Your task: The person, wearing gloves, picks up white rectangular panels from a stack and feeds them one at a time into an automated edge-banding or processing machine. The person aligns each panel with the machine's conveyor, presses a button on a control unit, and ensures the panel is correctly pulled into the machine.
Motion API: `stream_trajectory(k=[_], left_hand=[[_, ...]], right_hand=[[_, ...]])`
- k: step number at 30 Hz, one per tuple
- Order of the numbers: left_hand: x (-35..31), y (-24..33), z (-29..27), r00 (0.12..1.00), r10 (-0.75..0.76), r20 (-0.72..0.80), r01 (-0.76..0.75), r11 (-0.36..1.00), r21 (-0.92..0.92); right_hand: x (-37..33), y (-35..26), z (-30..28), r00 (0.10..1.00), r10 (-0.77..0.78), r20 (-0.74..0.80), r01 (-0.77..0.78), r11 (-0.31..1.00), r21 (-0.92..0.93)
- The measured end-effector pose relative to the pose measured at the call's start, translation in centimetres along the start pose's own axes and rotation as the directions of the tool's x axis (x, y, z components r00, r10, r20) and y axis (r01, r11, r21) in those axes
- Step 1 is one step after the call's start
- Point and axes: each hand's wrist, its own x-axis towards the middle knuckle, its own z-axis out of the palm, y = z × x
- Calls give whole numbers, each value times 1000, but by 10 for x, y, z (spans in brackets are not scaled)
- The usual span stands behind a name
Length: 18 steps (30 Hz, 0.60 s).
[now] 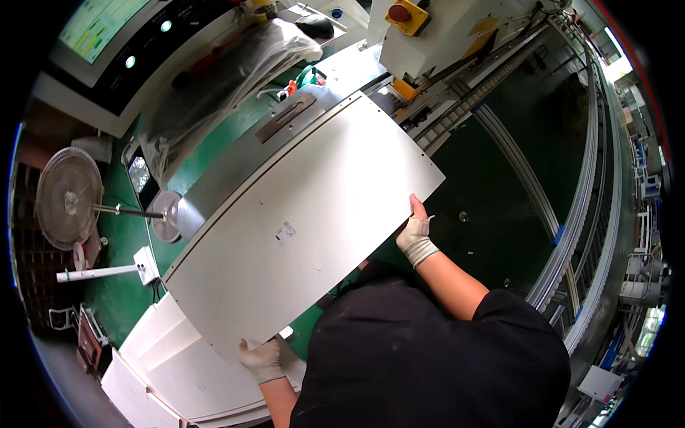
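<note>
A long white panel [300, 214] with small drilled holes and a little printed label [285, 232] spans the middle of the view, tilted from lower left to upper right. My left hand [263, 359], in a pale glove, grips its near edge at the lower left, thumb on top and the other fingers hidden beneath. My right hand [415, 232], gloved with bare fingertips showing, holds the same edge near the right corner, thumb up on the face. The panel's far edge lies along a grey metal ledge [235, 164].
More white panels [178, 357] are stacked at the lower left. A pedestal fan [71, 200] stands at the left. Beyond the ledge are a plastic-covered bundle [228, 78] and a machine head with a red button [399, 13]. Metal rails [571, 242] run along the right.
</note>
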Motion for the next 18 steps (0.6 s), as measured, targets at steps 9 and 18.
stream_trajectory(k=[9,18], left_hand=[[-29,-107,10,940,-282,192,174,880,443],[-40,-154,40,787,-429,443,-529,-100,843]], right_hand=[[128,-120,-8,997,-71,29,70,996,53],[203,-215,-39,989,-126,83,137,981,-136]])
